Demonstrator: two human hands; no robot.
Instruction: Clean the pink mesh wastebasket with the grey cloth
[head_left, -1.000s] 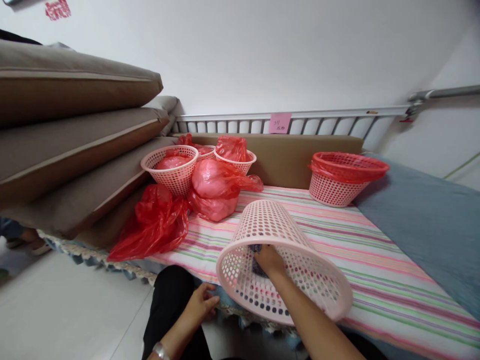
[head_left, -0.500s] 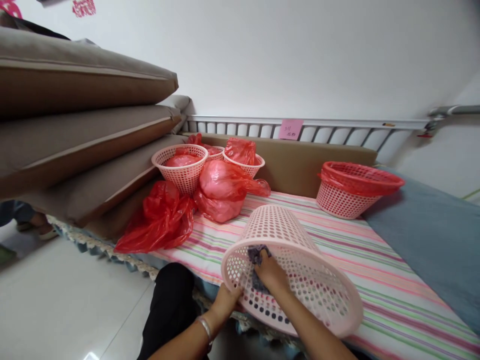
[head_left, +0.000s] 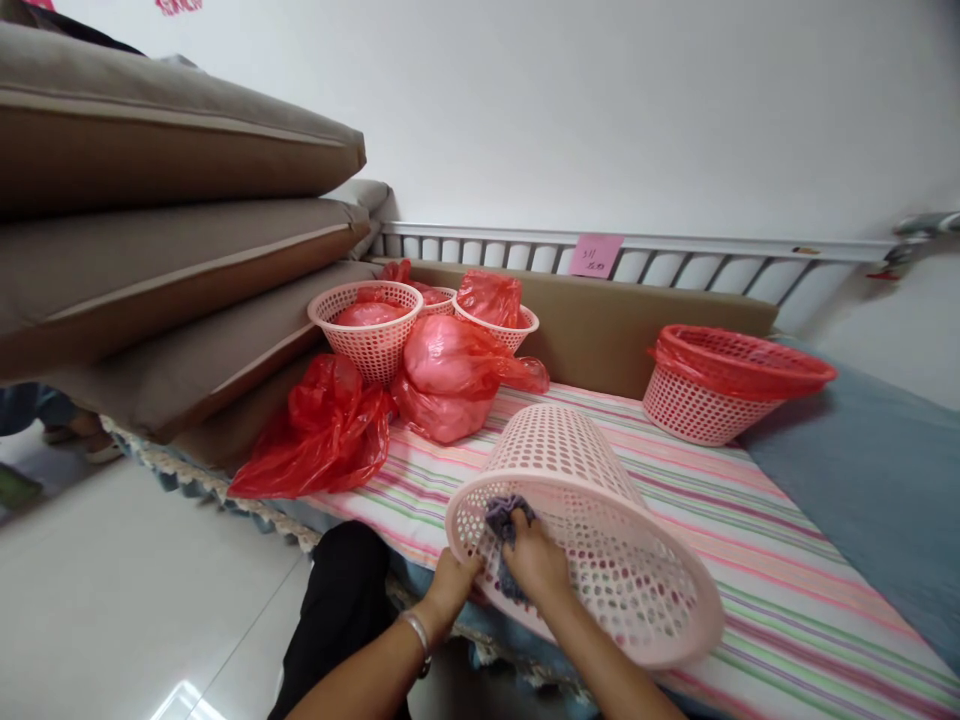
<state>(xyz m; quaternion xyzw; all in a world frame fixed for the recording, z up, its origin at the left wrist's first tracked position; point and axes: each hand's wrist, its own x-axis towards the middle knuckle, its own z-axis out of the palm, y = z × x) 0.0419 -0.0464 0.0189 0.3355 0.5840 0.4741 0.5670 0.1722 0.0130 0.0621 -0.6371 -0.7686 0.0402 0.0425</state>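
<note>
Head: R fingers (head_left: 519, 535) clenching cloth (head_left: 501, 512), L fingers (head_left: 466, 570) gripping bskt rim (head_left: 577, 482), red bags (head_left: 450, 365) nr.

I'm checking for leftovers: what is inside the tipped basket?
Inside the tipped basket are the right hand and the dark cloth it holds. They and the forearm cover part of the inner wall, hiding anything there.

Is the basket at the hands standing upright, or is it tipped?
Tipped: the basket is on its side over the striped sheet, opening toward the camera, the right hand inside with a cloth.
</note>
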